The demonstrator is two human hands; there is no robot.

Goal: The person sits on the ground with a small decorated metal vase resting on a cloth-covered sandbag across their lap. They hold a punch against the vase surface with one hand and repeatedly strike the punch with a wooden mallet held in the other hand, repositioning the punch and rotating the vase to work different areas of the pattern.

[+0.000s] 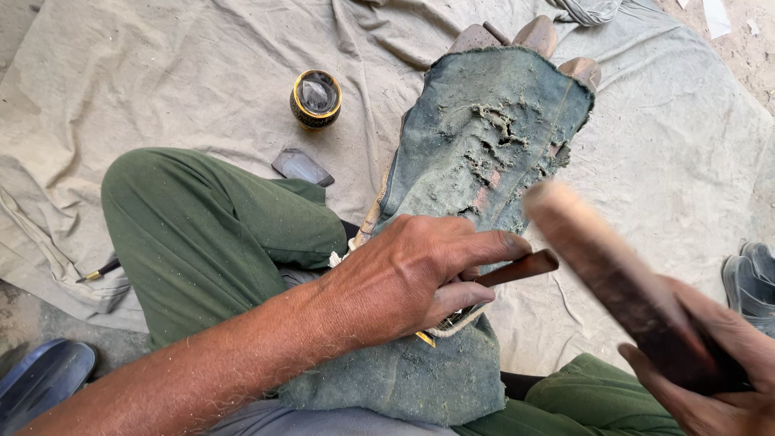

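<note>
My left hand (416, 274) is closed around a thin dark metal tool (517, 268), holding it down against a frayed, dusty blue-green cloth (476, 153) draped over my outstretched leg. My right hand (710, 363) grips a thick wooden stick (613, 274), blurred with motion, raised just right of the tool's end. My toes (539, 34) show past the cloth's far edge. Green trousers (202, 234) cover my bent knee at the left.
A beige sheet (161, 73) covers the ground. On it stand a small round tin with a gold rim (316, 98) and a flat grey piece (302, 166). A thin pointed tool (101, 270) lies left. Sandals lie at bottom left (40, 379) and the right edge (751, 282).
</note>
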